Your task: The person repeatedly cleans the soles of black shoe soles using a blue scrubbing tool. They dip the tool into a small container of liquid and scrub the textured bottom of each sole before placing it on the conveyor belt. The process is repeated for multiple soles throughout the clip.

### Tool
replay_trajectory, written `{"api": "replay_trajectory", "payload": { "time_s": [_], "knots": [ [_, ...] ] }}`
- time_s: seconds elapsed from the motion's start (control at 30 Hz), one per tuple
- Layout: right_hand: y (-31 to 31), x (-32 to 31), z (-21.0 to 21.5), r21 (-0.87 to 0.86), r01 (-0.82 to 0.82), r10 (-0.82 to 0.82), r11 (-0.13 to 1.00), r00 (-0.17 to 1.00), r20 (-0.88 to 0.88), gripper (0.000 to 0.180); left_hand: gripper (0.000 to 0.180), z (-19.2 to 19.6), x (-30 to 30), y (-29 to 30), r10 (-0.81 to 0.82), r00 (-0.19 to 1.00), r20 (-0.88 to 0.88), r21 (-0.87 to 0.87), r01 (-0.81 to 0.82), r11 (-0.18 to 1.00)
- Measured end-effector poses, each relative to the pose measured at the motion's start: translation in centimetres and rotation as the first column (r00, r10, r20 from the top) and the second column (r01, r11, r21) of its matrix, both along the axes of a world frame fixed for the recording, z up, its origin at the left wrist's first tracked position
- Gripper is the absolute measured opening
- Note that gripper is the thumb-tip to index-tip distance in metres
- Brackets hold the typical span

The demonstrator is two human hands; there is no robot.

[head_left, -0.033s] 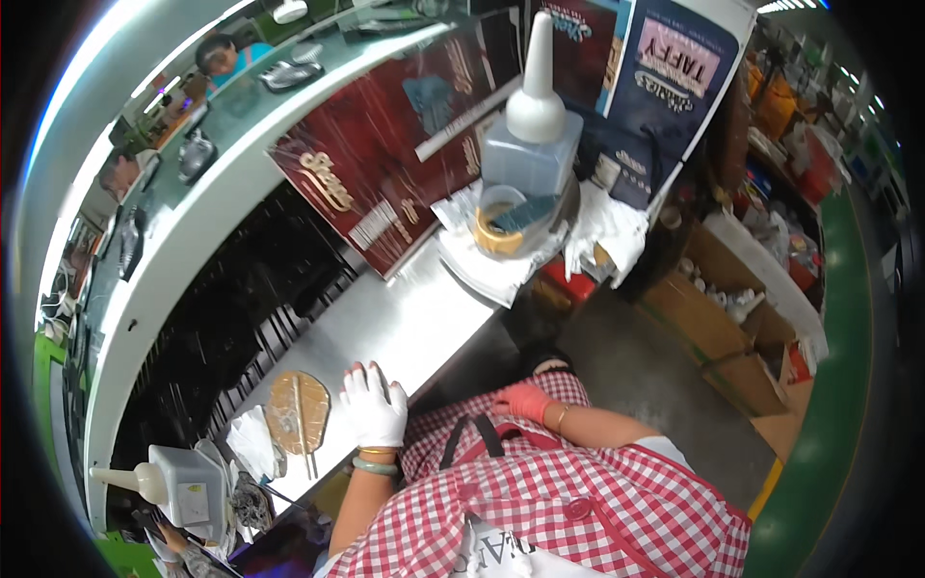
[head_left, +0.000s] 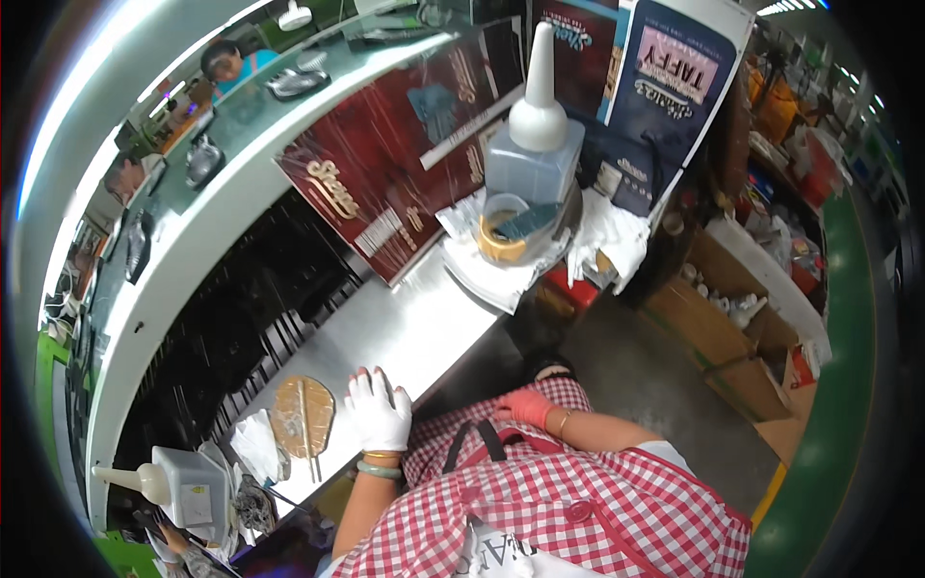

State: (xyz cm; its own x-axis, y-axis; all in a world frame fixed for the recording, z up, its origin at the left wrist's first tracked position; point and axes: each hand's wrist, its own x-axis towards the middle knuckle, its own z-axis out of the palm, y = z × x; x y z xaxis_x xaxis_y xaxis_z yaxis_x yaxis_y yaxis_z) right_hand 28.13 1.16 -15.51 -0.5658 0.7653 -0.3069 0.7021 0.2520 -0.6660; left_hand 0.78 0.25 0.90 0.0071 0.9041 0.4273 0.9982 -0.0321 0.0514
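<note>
Left hand (head_left: 378, 409): you are resting it, white-gloved, fingers extended and slightly apart, on the counter (head_left: 400, 313).
Right hand (head_left: 526, 408): you are laying it, coral-gloved, on your checked apron (head_left: 434, 506); its grip cannot be told.
Brown pad (head_left: 287, 409): lying just left of your left hand, a thin stick (head_left: 304, 419) lying over it.
Tub (head_left: 499, 246): standing farther along, before a bottle (head_left: 528, 164).

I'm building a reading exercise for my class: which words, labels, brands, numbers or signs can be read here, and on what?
Wording not copied; locations only.
Dark red box: large lettering, legible; small print unreadable.
Dark blue box: large lettering, legible; small print blurred.
Second red box: pale lettering, unclear.
White shirt front: dark letters, partly hidden.
Bottle label: too small to read.
</note>
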Motion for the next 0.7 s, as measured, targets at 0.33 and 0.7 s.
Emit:
{"api": "replay_trajectory", "payload": {
  "time_s": [0.33,0.7],
  "knots": [
    [1.5,-0.4,19.8,-0.422,0.251,-0.487,0.871,0.549,-0.679,0.025,0.045,-0.1,0.3,-0.2,0.025,0.999,0.03,-0.008,-0.025,1.0],
    [-5.7,3.3,48.5,0.531,-0.02,0.508,0.847,-0.262,-0.82,0.02,0.045,-4.9,-2.7,1.1,-0.034,0.994,-0.105,0.043,0.039,0.998]
  ]
}}
